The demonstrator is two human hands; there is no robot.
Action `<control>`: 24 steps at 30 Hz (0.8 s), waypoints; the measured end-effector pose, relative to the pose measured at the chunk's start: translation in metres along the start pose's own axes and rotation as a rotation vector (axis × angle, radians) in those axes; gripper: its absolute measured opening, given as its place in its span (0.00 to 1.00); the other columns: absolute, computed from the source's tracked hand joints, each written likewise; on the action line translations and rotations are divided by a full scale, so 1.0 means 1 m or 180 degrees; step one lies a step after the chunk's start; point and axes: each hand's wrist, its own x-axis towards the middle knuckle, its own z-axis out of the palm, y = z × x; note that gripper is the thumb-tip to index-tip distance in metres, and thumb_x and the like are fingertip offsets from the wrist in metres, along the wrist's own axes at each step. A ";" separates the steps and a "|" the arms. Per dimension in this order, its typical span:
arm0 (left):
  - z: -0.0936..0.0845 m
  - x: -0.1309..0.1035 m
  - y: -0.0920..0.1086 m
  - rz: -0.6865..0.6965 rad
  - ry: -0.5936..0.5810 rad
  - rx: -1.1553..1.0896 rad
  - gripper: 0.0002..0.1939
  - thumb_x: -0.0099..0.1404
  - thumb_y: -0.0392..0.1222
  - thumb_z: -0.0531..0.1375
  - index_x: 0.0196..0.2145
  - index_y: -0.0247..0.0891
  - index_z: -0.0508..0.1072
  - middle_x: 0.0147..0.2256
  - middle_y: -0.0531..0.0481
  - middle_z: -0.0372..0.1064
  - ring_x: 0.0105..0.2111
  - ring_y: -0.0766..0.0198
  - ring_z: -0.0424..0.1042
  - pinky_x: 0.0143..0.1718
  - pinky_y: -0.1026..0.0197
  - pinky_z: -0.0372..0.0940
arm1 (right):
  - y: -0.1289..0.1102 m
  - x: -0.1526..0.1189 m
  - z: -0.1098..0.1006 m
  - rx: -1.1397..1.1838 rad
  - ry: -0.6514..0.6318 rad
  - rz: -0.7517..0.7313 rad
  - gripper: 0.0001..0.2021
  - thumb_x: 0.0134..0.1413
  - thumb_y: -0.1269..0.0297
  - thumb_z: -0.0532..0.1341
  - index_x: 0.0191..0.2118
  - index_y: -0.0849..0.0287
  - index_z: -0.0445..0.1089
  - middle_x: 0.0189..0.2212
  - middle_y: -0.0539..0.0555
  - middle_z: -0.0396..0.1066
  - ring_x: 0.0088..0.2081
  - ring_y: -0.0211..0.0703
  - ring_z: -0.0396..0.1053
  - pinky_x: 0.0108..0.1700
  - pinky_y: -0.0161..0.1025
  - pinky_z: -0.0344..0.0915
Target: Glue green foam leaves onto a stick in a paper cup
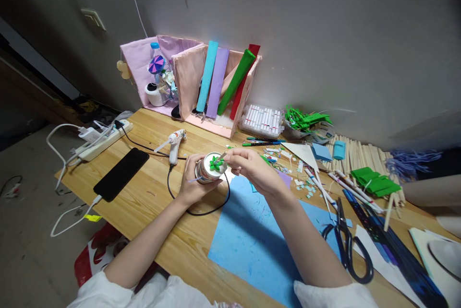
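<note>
My left hand (193,183) is wrapped round a small round container (206,173), tilted toward me. Green leaf-like pieces (216,163) form a star shape on its white top. Pinched between the fingers of my right hand (245,161) is a small thin piece (222,156), held at the edge of the green pieces; what it is cannot be made out. A white glue gun (175,145) lies on the table just behind my left hand, its black cord looping around the container.
On the wooden table (151,178) lie a black phone (121,174), a power strip (104,140), a blue sheet (248,245), black scissors (346,245) and paper scraps. Behind stand a marker box (262,120) and a pink holder (185,75) with coloured rolls. Wooden sticks (360,152) lie right.
</note>
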 end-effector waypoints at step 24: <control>0.000 0.001 0.000 0.0040 -0.0071 -0.0021 0.35 0.43 0.45 0.71 0.47 0.44 0.62 0.44 0.46 0.63 0.44 0.53 0.66 0.47 0.47 0.63 | 0.006 0.002 -0.004 -0.0009 -0.0201 -0.0021 0.11 0.49 0.59 0.61 0.24 0.60 0.65 0.20 0.45 0.55 0.23 0.33 0.49 0.26 0.36 0.44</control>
